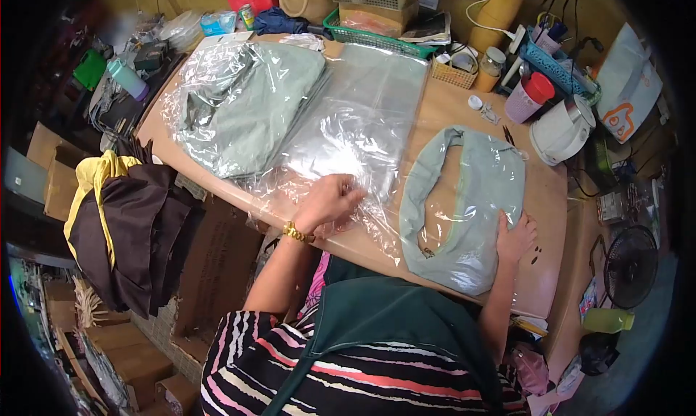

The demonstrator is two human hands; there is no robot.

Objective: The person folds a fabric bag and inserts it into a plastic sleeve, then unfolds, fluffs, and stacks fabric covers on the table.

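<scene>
My left hand [332, 203], a gold watch on its wrist, is over the front of a stack of clear plastic bags [366, 90]. Its fingers are bent, with the thumb apart from them; some fingertips are hidden. My right hand [516, 236] rests at the right edge of a folded grey-green garment [486, 191] in clear plastic, thumb and fingers spread. This garment has a looped band around an opening on its left. Left of the bags lies a pile of similar grey-green garments [254, 111] in shiny plastic.
Along the table's back stand a green basket [377, 42], a small woven basket [455, 69], a jar [491, 67], a red and pink cup [529, 97] and a white kettle [564, 132]. Dark brown and yellow cloth [138, 220] hangs at the left. A black fan [631, 266] is at the right.
</scene>
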